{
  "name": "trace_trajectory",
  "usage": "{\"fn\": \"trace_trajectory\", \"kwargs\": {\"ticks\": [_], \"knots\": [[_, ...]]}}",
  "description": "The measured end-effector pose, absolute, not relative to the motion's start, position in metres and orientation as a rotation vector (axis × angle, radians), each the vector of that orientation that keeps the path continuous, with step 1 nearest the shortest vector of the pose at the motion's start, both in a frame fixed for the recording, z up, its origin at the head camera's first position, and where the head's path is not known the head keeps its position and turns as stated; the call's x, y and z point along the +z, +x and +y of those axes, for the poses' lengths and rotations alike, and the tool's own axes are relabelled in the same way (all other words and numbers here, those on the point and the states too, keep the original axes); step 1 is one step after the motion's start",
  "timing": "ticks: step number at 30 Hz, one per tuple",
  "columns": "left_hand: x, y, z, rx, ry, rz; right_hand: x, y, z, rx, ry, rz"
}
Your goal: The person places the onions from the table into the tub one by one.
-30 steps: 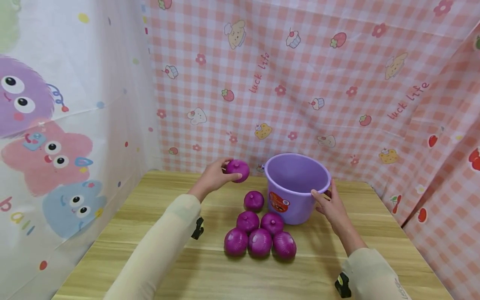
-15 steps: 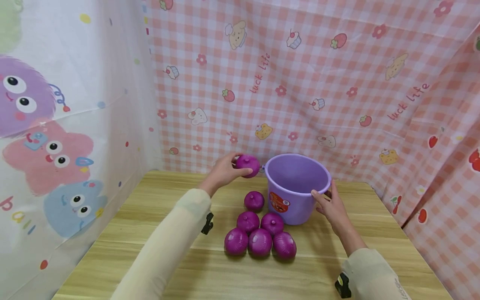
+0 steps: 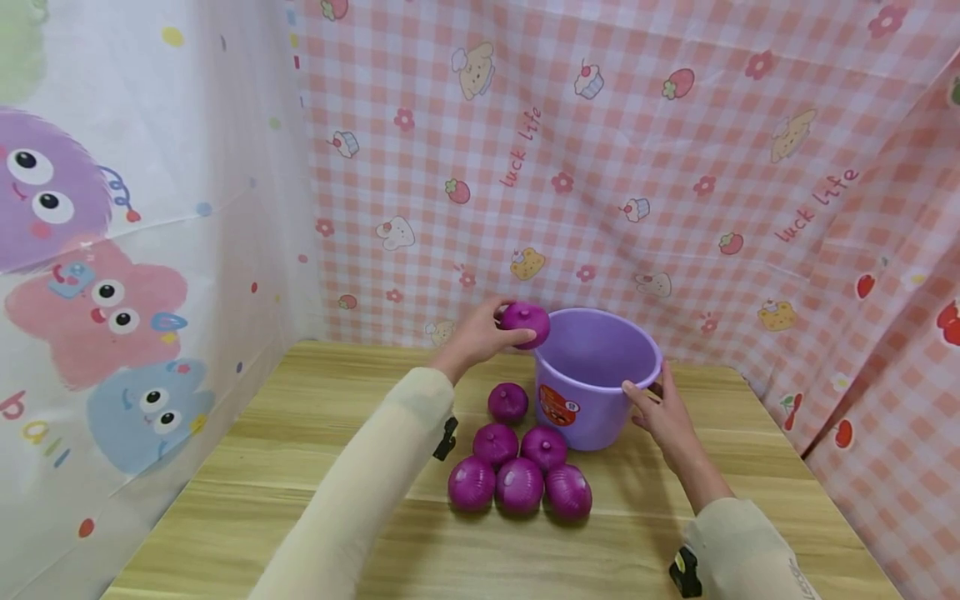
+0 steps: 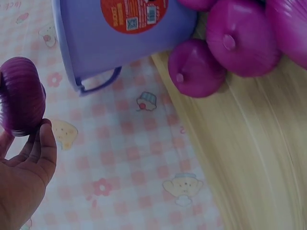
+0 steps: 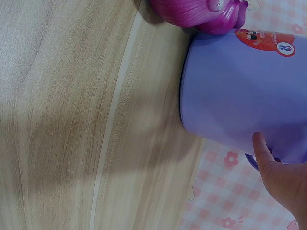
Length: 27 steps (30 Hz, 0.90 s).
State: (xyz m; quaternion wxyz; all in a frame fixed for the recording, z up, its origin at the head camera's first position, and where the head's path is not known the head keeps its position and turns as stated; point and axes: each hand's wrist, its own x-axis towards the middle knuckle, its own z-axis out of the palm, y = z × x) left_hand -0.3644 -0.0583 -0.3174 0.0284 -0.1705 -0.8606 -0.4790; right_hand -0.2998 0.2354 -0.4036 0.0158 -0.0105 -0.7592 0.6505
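A purple-red onion (image 3: 527,321) is held up in my left hand (image 3: 476,337), thumb on its near side and fingers behind it. It overlaps the left rim of a purple bucket (image 3: 581,412) in the head view. In the left wrist view the onion (image 4: 21,98) shows from the side, above the fingertips. My right hand (image 3: 663,417) grips the bucket at its right rim. The right wrist view shows the thumb (image 5: 261,148) against the bucket wall, the other fingers mostly hidden. The bucket stands upright, a red label on its front.
Several more onions (image 3: 519,486) sit grouped on the wooden table (image 3: 315,433) in front of the bucket. A single onion (image 3: 508,403) lies just left of the bucket. Behind the table hangs a pink checked cloth (image 3: 420,192), and a white printed cloth (image 3: 225,250) hangs at the left.
My left hand has carried its onion to the right and slightly up, from left of the bucket to its rim. The right hand, bucket and other onions have stayed in place.
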Motion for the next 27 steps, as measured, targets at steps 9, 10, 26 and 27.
{"fn": "trace_trajectory", "kwargs": {"ticks": [9,10,26,27], "knots": [[-0.317,-0.366,-0.029,-1.476,-0.566,-2.681,-0.403,-0.300,0.235,2.011,-0.028,-2.351],[-0.317,-0.367,-0.027,-1.436,-0.569,-2.691,-0.403,-0.300,0.235,2.012,-0.023,-2.349],[-0.328,-0.366,0.010,-1.274,-0.624,-2.777,-0.404,-0.300,0.235,2.021,-0.026,-2.348],[-0.328,-0.366,0.011,-1.266,-0.630,-2.778,-0.404,-0.300,0.235,2.020,-0.026,-2.347]]}}
